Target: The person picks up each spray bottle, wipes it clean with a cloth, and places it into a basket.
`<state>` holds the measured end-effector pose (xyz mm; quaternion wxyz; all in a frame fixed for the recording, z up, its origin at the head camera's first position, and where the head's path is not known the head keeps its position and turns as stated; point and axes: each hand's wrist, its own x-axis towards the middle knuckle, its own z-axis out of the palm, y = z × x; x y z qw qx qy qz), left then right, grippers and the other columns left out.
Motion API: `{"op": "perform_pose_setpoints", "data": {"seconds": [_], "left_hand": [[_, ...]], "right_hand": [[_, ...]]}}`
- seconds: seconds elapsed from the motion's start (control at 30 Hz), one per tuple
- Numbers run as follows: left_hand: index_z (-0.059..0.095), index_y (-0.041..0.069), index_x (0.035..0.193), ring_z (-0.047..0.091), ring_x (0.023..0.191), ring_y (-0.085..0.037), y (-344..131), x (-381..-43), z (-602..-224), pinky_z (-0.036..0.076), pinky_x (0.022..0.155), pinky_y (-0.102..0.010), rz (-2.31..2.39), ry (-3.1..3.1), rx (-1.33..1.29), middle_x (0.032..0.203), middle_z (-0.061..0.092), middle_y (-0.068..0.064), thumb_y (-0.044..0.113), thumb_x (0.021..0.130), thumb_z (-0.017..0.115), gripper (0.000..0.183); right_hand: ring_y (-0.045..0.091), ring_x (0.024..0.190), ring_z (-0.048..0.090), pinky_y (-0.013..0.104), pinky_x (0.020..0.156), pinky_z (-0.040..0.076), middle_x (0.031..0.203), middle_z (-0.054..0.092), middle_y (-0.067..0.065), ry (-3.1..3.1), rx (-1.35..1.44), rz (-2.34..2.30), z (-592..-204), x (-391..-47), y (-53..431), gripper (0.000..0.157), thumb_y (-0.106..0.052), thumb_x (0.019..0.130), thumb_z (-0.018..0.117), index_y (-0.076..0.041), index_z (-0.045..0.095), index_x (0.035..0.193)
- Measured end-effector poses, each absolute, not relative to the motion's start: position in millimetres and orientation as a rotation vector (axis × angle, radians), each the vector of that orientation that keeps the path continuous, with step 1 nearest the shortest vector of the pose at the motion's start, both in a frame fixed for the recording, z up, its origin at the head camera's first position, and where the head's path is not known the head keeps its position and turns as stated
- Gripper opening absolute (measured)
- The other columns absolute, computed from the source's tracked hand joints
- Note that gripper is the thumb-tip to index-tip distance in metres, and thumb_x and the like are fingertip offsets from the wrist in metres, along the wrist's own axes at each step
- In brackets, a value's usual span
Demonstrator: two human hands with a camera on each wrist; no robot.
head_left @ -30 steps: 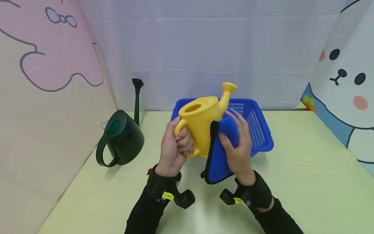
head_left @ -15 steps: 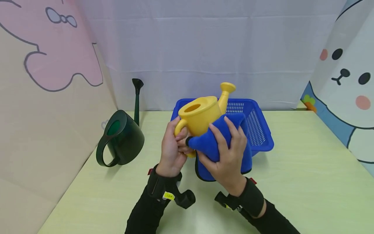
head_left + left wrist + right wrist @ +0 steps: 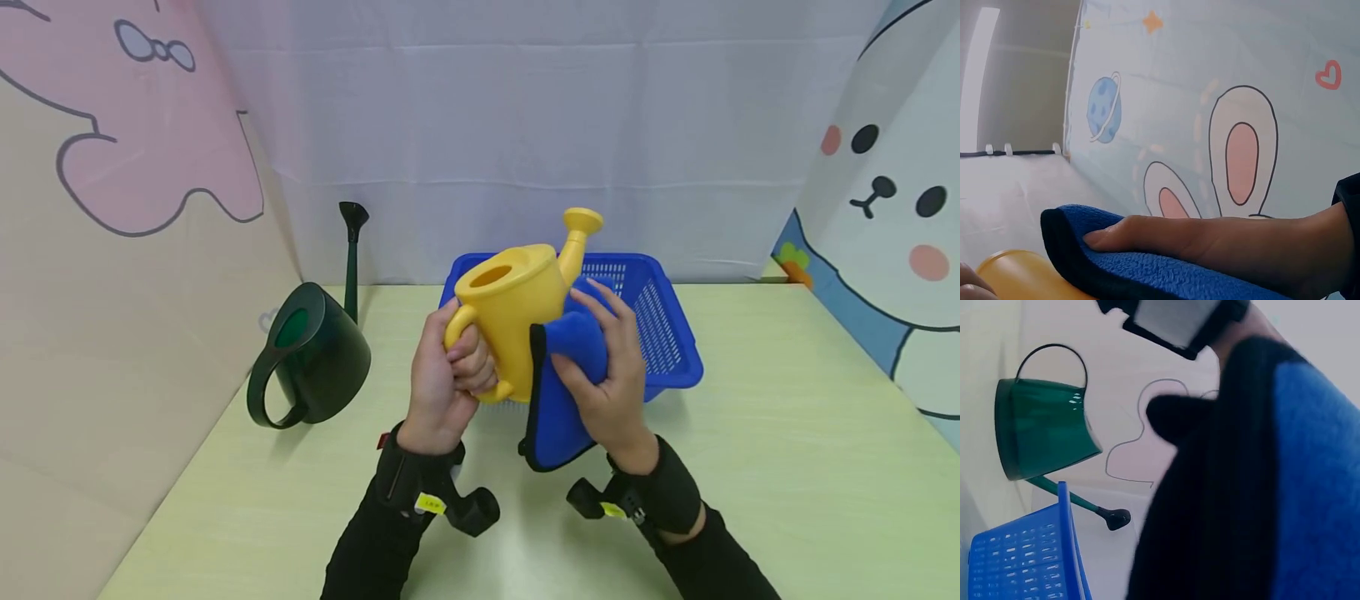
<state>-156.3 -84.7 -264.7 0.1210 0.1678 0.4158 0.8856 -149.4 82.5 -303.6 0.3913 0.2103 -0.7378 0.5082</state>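
My left hand (image 3: 450,379) grips the handle of a yellow watering can (image 3: 517,308), held up in front of the basket with its spout pointing up and to the right. In my right hand (image 3: 618,387) is a blue cloth (image 3: 566,417) with black edging, bunched against the can's right side. The left wrist view shows the thumb lying along the blue cloth (image 3: 1147,265), over the yellow can (image 3: 1025,278). Close to the right wrist camera, the cloth (image 3: 1319,487) fills the right side and hides the fingers.
Behind the can a blue plastic basket (image 3: 671,333) stands on the pale green table (image 3: 780,467). To the left is a dark green watering can (image 3: 330,367) with a long spout (image 3: 351,275). A white curtain (image 3: 480,125) hangs along the table's back edge.
My right hand swept left across the can's front with the cloth, then came back to its right side. My left hand kept its grip on the handle, nearly still.
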Motion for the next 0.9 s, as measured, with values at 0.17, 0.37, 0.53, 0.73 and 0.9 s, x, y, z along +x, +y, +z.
{"op": "perform_pose_setpoints", "data": {"seconds": [0.17, 0.37, 0.53, 0.73, 0.9], "left_hand": [[0.033, 0.022, 0.049, 0.028, 0.032, -0.004, -85, -156, -264, 0.013, 0.040, -0.022, 2.585, 1.218, 0.465, 0.039, 0.034, 0.013, 0.034, 0.099, 0.023, 0.052], [0.031, 0.022, 0.049, 0.026, 0.032, -0.005, -86, -157, -264, 0.013, 0.040, -0.022, 2.587, 1.222, 0.458, 0.039, 0.032, 0.012, 0.034, 0.099, 0.023, 0.052], [0.031, 0.021, 0.049, 0.026, 0.031, -0.005, -88, -158, -263, 0.010, 0.041, -0.024, 2.602, 1.214, 0.456, 0.039, 0.032, 0.012, 0.033, 0.099, 0.022, 0.052], [0.033, 0.020, 0.050, 0.028, 0.031, -0.004, -90, -159, -262, 0.013, 0.039, -0.020, 2.635, 1.166, 0.421, 0.039, 0.033, 0.012, 0.034, 0.099, 0.024, 0.052], [0.034, 0.020, 0.049, 0.032, 0.032, -0.001, -89, -159, -261, 0.018, 0.037, -0.013, 2.683, 1.073, 0.348, 0.040, 0.035, 0.012, 0.034, 0.099, 0.026, 0.052]], "right_hand": [[0.015, 0.124, 0.041, 0.041, 0.100, 0.036, 0.139, 0.040, 0.014, -1.905, 0.512, 1.455, -301, -151, 89, 0.049, -0.031, 0.089, 0.052, -0.004, 0.047, 0.129], [0.022, 0.125, 0.040, 0.052, 0.095, 0.039, 0.139, 0.039, 0.015, -1.896, 0.494, 1.404, -304, -149, 84, 0.050, -0.034, 0.088, 0.053, -0.004, 0.048, 0.128], [0.029, 0.127, 0.035, 0.048, 0.097, 0.037, 0.136, 0.038, 0.019, -1.846, 0.507, 1.190, -308, -146, 73, 0.062, -0.052, 0.086, 0.052, -0.003, 0.050, 0.124], [0.039, 0.118, 0.037, 0.052, 0.097, 0.030, 0.130, 0.042, 0.021, -1.751, 0.517, 0.864, -314, -144, 59, 0.057, -0.052, 0.085, 0.052, -0.005, 0.053, 0.118], [0.041, 0.115, 0.036, 0.057, 0.093, 0.030, 0.127, 0.043, 0.023, -1.709, 0.559, 0.661, -317, -142, 53, 0.050, -0.046, 0.086, 0.052, -0.006, 0.055, 0.115]]}}
